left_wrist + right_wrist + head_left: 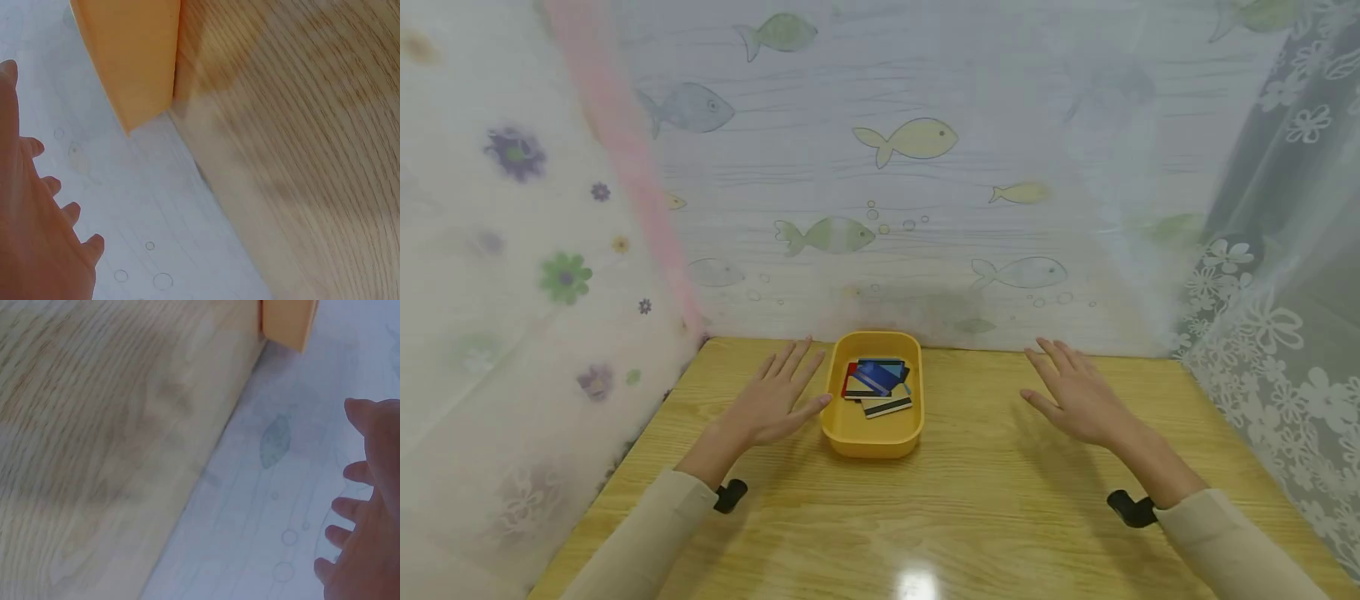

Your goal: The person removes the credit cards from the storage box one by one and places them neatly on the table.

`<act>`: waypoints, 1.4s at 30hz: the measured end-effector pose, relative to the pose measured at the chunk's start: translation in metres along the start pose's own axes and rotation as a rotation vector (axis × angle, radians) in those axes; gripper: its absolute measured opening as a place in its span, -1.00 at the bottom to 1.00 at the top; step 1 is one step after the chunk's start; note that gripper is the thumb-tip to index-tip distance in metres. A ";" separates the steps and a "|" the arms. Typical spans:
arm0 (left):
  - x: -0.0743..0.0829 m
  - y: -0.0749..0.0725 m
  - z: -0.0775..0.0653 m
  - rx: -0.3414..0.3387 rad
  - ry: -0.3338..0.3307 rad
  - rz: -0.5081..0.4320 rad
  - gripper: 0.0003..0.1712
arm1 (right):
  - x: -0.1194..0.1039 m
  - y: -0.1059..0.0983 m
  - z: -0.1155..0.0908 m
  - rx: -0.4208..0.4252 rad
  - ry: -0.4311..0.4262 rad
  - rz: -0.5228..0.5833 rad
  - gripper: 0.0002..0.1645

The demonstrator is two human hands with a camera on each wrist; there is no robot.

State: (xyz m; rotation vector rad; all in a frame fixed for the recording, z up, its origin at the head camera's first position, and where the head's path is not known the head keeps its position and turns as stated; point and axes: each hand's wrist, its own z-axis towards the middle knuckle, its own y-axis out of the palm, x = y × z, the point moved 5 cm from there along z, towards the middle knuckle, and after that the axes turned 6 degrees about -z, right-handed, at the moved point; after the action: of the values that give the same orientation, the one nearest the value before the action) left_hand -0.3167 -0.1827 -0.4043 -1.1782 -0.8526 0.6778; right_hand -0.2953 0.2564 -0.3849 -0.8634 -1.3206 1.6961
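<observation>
A yellow plastic bin (872, 448) stands at the back of the wooden table, left of the middle. Several cards (880, 379) lie loosely piled in it, among them a blue one on top and a white one with a dark stripe. My left hand (772, 400) hovers just left of the bin, fingers spread and straight; its thumb tip overlaps the bin's rim in the head view, and whether it touches I cannot tell. Well to the right of the bin, my right hand (1075, 396) is held above the table with straight fingers, holding nothing.
The wooden table (970, 500) runs back to a hanging sheet (925, 200) printed with fish. A flowered sheet (512, 292) hangs at the left, and lace-like curtain (1270, 333) at the right. Black wrist-worn devices (1131, 508) stick out by both sleeves.
</observation>
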 end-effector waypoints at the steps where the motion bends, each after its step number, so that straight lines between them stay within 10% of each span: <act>1: 0.000 0.000 -0.001 -0.002 -0.003 -0.001 -0.07 | -0.002 0.000 0.001 0.000 -0.004 -0.002 -0.13; 42: 0.019 0.032 -0.003 -0.031 -0.104 -0.109 0.34 | -0.083 0.012 0.043 0.019 -0.098 0.263 -0.13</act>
State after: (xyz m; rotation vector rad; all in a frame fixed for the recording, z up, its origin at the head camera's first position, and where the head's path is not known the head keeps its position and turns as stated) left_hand -0.3052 -0.1604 -0.4322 -1.1226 -1.0109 0.6425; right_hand -0.2982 0.1623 -0.3833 -0.9890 -1.2970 1.9731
